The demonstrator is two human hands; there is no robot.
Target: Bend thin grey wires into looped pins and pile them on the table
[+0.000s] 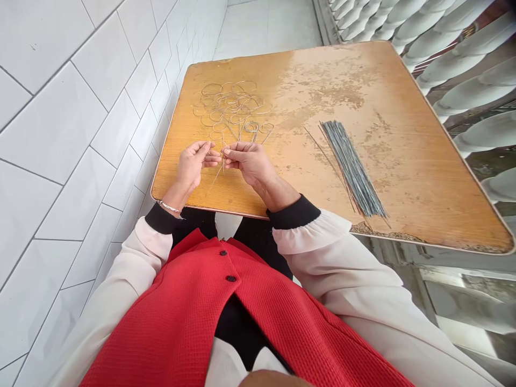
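Close together over the table's near left part are my left hand [195, 163] and my right hand [246, 161]. Between them is a thin wire [218, 174], its lower end slanting down toward the table edge. My right thumb and forefinger pinch the wire. The left fingertips are also pinched, at the wire's left side; what exactly lies in them is too fine to make out. Just beyond the hands lies a loose pile of bent, looped wires [231, 105]. Off to the right rests a bundle of straight grey wires [355, 169], with a few strands apart on its left.
The wooden table [423, 177] has rounded corners and a worn, peeling top. A white tiled wall [80, 118] runs close along the left. White balusters [463, 86] stand beyond the right edge. Pale floor [266, 27] shows past the far edge.
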